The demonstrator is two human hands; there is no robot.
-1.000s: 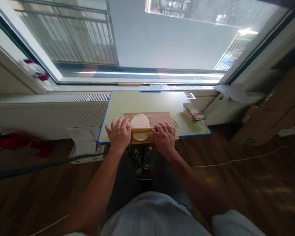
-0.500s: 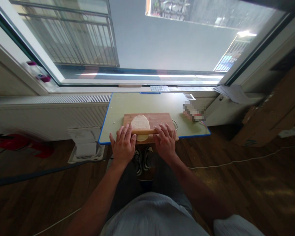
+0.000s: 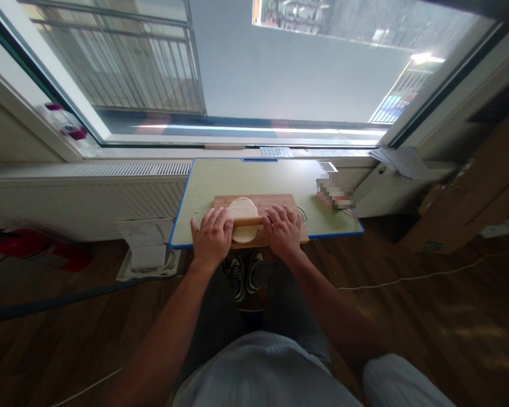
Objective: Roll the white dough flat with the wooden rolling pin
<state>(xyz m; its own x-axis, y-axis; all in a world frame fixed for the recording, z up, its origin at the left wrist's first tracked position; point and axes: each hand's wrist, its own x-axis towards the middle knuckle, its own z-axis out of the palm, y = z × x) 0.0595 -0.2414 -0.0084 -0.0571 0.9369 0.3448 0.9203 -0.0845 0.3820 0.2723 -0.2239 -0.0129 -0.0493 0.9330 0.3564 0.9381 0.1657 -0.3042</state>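
Note:
A wooden rolling pin (image 3: 246,221) lies crosswise over a flat, pale, oval sheet of dough (image 3: 242,208). The dough rests on a wooden cutting board (image 3: 280,200) with a metal handle at its right end. My left hand (image 3: 212,234) is closed over the pin's left end, and my right hand (image 3: 283,230) covers its right end. Both sets of fingers hide the pin's tips. Dough shows on both the far and the near side of the pin.
Beneath the board is a small pale-green table (image 3: 220,175) with a blue edge. A blurred-out item (image 3: 336,192) sits at its right. Behind it are a radiator (image 3: 131,192) and a window. A red fire extinguisher (image 3: 42,249) is at the left, a cardboard box (image 3: 462,198) at the right.
The rolling pin and both my hands have moved slightly away from me over the dough. More of the dough shows on the near side of the pin.

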